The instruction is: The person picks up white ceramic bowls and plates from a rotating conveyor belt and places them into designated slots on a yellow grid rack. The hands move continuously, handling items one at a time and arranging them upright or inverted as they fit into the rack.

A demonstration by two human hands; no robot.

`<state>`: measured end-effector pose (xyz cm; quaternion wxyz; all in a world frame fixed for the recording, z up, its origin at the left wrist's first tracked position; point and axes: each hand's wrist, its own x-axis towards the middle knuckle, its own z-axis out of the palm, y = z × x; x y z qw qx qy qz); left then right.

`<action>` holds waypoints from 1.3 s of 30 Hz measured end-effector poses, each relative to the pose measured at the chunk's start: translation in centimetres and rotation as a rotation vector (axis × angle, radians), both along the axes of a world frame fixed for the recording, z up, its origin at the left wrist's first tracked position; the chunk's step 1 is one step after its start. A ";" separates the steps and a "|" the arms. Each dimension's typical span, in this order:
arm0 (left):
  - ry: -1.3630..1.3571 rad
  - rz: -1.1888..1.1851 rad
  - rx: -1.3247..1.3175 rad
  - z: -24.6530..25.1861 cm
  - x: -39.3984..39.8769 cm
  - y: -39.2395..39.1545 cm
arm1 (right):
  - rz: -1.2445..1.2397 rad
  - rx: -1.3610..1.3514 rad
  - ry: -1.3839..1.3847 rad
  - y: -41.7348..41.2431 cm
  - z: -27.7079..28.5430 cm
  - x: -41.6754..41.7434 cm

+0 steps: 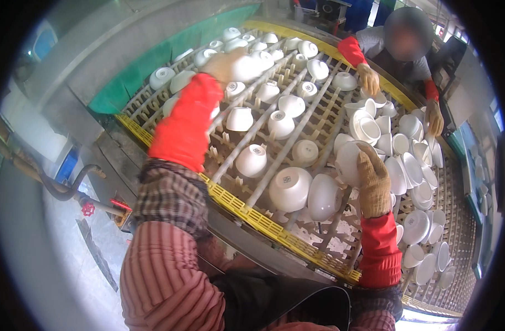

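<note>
My left hand (225, 68), in a tan work glove with a red cuff, reaches to the far left of a pegged conveyor rack (260, 178). Its fingers are at a blurred white bowl (245, 68); whether they grip it cannot be told. My right hand (373, 182), gloved alike, holds a white ceramic bowl (348, 163) tilted on its side. Below it to the left, a large upturned bowl (290, 189) stands beside a tilted bowl (325, 197). Smaller bowls, such as one with a dark base mark (251, 160), sit bottom up on the rack.
Several white bowls (412, 169) lie piled and tilted at the right. Across the rack a co-worker's two gloved hands (368, 78) (434, 118) are among bowls. A yellow plastic edge (252, 213) borders the near side, a green panel (124, 91) the far left. A pipe with a red valve wheel (88, 209) is at left.
</note>
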<state>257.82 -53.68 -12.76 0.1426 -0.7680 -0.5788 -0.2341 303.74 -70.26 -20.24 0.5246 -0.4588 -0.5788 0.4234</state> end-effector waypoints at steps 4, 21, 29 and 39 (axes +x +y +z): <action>-0.229 0.688 -0.295 -3.5 -15.8 -3.3 | -0.041 0.380 -0.468 2.7 -1.3 1.3; -0.082 -0.066 -0.526 1.9 10.2 -10.0 | -0.124 0.445 -0.857 8.3 -2.5 -1.6; 0.676 -0.663 -0.129 -3.1 23.7 -18.6 | 0.196 0.404 -1.252 3.2 -0.3 1.7; 0.980 -0.718 -0.122 -6.2 29.8 -20.7 | 0.061 0.079 -1.317 -1.3 1.2 13.8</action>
